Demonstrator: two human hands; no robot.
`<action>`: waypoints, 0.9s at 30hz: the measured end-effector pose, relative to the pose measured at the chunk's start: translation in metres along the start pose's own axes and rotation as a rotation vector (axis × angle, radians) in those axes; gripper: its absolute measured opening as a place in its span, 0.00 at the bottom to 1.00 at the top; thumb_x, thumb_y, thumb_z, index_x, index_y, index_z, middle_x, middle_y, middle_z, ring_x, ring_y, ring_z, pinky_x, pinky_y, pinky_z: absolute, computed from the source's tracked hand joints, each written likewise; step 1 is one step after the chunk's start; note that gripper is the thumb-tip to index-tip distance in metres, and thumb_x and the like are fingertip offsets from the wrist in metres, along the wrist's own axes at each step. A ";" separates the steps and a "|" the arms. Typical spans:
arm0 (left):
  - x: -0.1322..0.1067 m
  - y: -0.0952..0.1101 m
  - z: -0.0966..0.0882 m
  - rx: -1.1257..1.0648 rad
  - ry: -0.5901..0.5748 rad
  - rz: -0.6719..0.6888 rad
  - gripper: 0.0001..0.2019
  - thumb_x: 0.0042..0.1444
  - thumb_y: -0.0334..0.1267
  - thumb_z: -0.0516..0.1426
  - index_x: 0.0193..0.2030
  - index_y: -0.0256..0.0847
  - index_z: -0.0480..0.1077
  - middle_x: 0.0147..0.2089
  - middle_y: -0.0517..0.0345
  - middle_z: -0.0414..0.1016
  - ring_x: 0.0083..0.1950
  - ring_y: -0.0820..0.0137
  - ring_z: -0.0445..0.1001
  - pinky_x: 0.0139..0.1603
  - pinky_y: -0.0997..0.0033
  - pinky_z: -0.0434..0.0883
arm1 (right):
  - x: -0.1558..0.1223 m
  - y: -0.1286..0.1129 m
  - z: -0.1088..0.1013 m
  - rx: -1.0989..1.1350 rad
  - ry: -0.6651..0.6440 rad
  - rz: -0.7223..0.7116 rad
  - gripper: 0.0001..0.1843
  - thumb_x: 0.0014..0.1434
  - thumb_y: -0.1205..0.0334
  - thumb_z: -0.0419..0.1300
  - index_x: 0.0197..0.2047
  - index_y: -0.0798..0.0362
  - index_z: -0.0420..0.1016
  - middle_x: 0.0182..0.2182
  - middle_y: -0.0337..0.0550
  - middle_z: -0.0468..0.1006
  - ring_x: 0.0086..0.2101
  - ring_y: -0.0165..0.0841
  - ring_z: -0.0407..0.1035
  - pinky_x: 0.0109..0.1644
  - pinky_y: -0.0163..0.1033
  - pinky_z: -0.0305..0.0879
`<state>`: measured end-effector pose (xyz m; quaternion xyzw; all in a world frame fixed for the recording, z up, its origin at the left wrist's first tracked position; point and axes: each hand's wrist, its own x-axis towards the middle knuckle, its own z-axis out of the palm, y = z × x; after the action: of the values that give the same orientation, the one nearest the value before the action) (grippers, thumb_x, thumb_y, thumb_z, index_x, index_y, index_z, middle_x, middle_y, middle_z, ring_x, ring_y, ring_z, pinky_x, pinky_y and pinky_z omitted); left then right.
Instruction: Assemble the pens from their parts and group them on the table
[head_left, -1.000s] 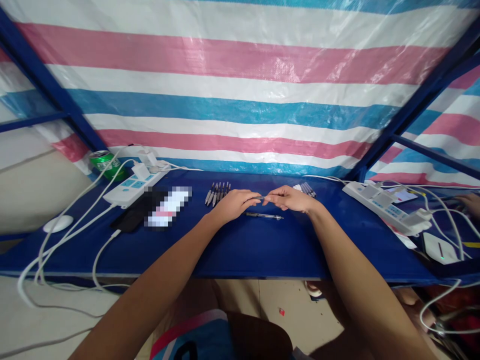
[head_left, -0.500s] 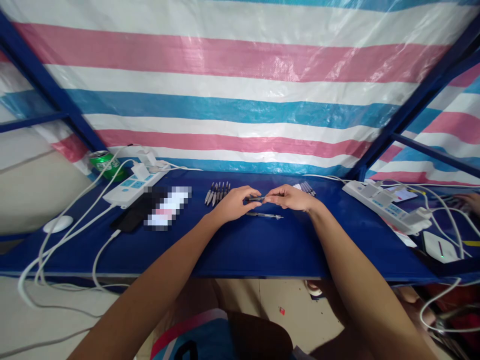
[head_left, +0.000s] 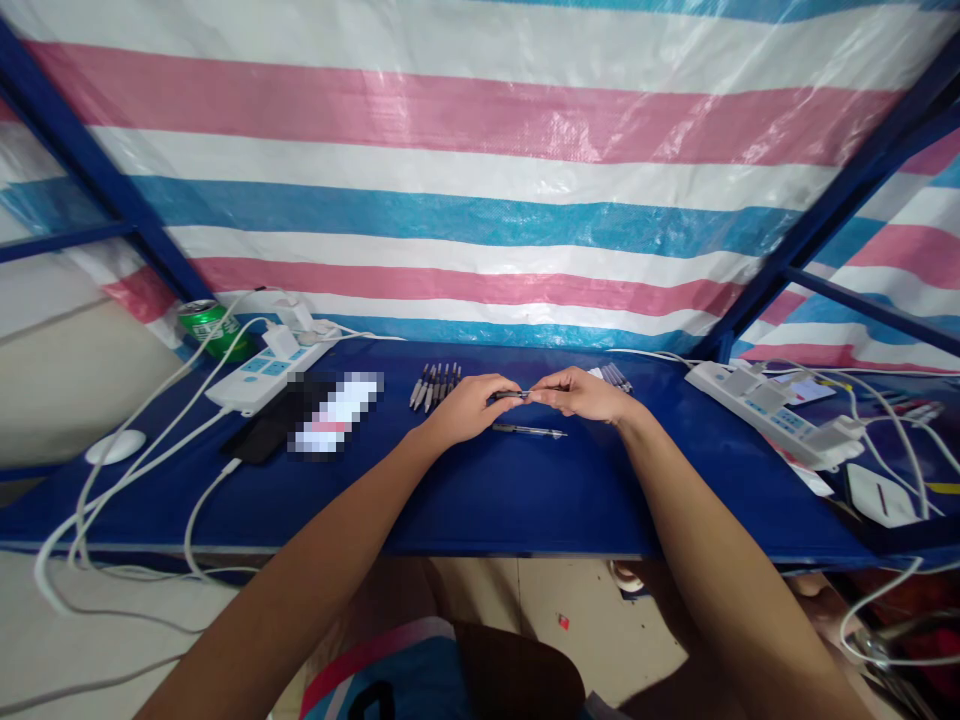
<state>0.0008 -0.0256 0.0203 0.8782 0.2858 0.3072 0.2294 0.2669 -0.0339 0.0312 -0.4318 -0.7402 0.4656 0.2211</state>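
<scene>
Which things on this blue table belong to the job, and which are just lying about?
Job: left hand, right hand, slim dark pen held between them, second dark pen lying below, row of black-and-silver pens.
Lying about: green drink can, white plastic power strip, black phone.

Middle of a dark pen [head_left: 511, 395] hidden behind the fingertips [head_left: 541, 392] of the left hand [head_left: 469, 408] and right hand [head_left: 581, 395], any markings too small to read. Left of the pen, a flat object [head_left: 337, 412] blurred past recognition, with a dark slab [head_left: 259, 437] partly lost under the same blur. Just left of the pen, a row of pens [head_left: 435, 387], details too small to tell. Far right of the pen, a paper [head_left: 802, 390], print unreadable. Below the pen, forearms [head_left: 300, 560] and a dark shape [head_left: 517, 665] cut off by the bottom edge.
</scene>
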 end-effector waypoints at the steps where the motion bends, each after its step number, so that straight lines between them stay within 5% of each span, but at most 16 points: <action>1: 0.000 0.000 0.000 -0.009 -0.020 -0.003 0.15 0.73 0.46 0.55 0.47 0.42 0.80 0.44 0.54 0.84 0.42 0.66 0.81 0.46 0.68 0.72 | 0.000 0.000 0.000 0.001 0.007 -0.001 0.29 0.61 0.33 0.66 0.50 0.49 0.87 0.25 0.37 0.70 0.25 0.28 0.56 0.27 0.35 0.54; 6: 0.000 0.001 -0.001 -0.018 -0.080 -0.038 0.26 0.76 0.50 0.48 0.31 0.40 0.76 0.31 0.56 0.80 0.32 0.68 0.78 0.40 0.68 0.71 | 0.000 -0.002 0.002 0.005 0.050 0.014 0.28 0.56 0.35 0.71 0.48 0.48 0.87 0.29 0.38 0.77 0.26 0.28 0.60 0.28 0.35 0.57; 10: 0.000 0.001 0.000 -0.006 -0.019 -0.034 0.21 0.75 0.49 0.51 0.40 0.41 0.80 0.39 0.54 0.84 0.39 0.66 0.80 0.43 0.69 0.72 | 0.001 -0.003 0.004 0.053 0.043 0.002 0.29 0.57 0.35 0.70 0.50 0.50 0.86 0.31 0.41 0.80 0.29 0.31 0.68 0.32 0.36 0.65; 14: 0.000 -0.003 0.001 0.045 0.056 -0.009 0.14 0.70 0.46 0.60 0.55 0.44 0.80 0.51 0.53 0.84 0.48 0.63 0.81 0.46 0.68 0.73 | 0.003 -0.002 0.005 0.082 0.072 -0.040 0.28 0.60 0.32 0.66 0.39 0.52 0.84 0.28 0.42 0.80 0.28 0.31 0.71 0.32 0.37 0.66; 18: 0.000 -0.008 0.001 0.110 0.050 0.004 0.14 0.72 0.45 0.57 0.55 0.43 0.80 0.47 0.52 0.84 0.45 0.63 0.81 0.47 0.66 0.72 | 0.004 0.001 0.006 0.097 0.111 -0.039 0.31 0.63 0.30 0.63 0.37 0.54 0.83 0.25 0.42 0.78 0.26 0.31 0.71 0.31 0.37 0.66; 23: 0.000 -0.007 0.001 0.081 0.008 0.017 0.16 0.74 0.47 0.54 0.53 0.43 0.81 0.44 0.52 0.84 0.44 0.63 0.81 0.47 0.66 0.72 | 0.004 -0.001 0.006 0.113 0.135 -0.059 0.26 0.54 0.38 0.74 0.43 0.51 0.83 0.34 0.44 0.83 0.31 0.32 0.73 0.33 0.37 0.68; 27: 0.000 -0.005 0.001 0.089 0.002 0.012 0.16 0.74 0.48 0.54 0.50 0.42 0.81 0.42 0.53 0.83 0.43 0.63 0.81 0.46 0.66 0.72 | 0.005 -0.001 0.007 0.162 0.142 -0.085 0.24 0.61 0.37 0.68 0.42 0.52 0.81 0.35 0.44 0.83 0.30 0.31 0.72 0.33 0.37 0.69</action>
<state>-0.0006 -0.0224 0.0170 0.8889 0.2943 0.2964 0.1881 0.2585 -0.0334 0.0285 -0.4128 -0.7002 0.4822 0.3267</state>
